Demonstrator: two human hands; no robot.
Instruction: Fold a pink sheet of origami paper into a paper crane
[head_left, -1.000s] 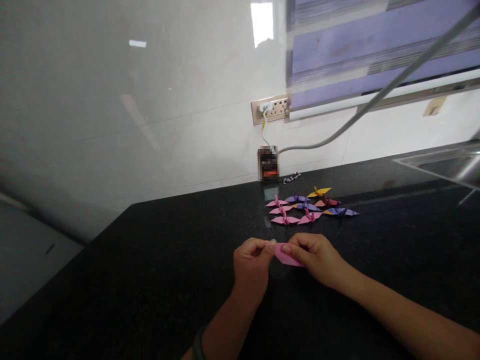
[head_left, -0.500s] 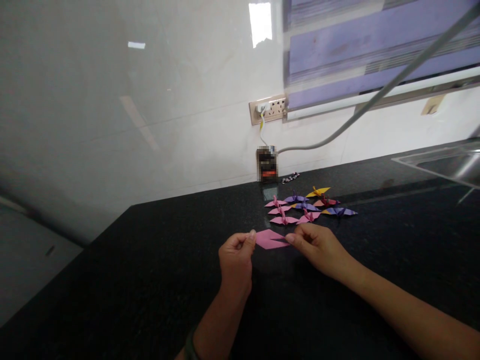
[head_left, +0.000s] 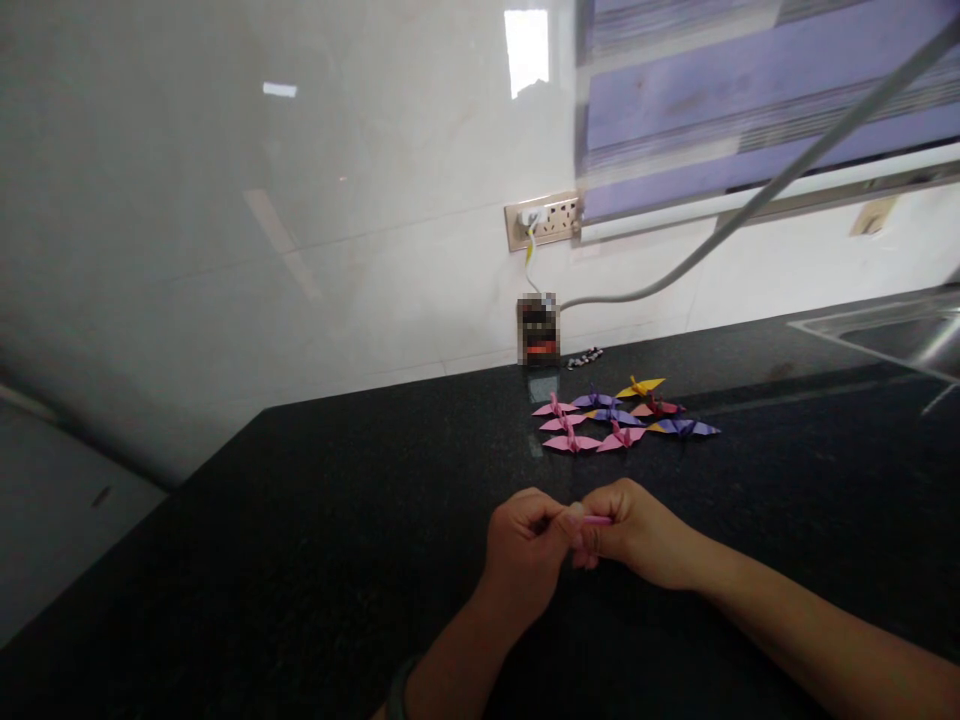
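Note:
A piece of pink origami paper (head_left: 598, 520) is pinched between my two hands, with only a narrow strip of it showing. My left hand (head_left: 529, 545) closes on its left end, thumb on top. Around the other end, the fingers of my right hand (head_left: 646, 530) are closed, and the two hands touch. Most of the paper is hidden by fingers. Just beyond my hands, several folded paper cranes lie in a cluster: pink ones (head_left: 571, 443), purple ones (head_left: 684, 428), a yellow one (head_left: 640, 387) and a red one (head_left: 657, 408).
The black countertop (head_left: 337, 520) runs along a pale tiled wall. At the wall stand a small blurred-out box (head_left: 538, 330) and a beaded string (head_left: 585, 358). A grey cable (head_left: 675, 270) slopes up right. A metal sink (head_left: 892, 330) sits far right; a wall socket (head_left: 541, 221) is above.
My hands have come together and moved slightly nearer to me. The pink paper, earlier stretched flat between them with its split end showing, is now mostly covered by fingers.

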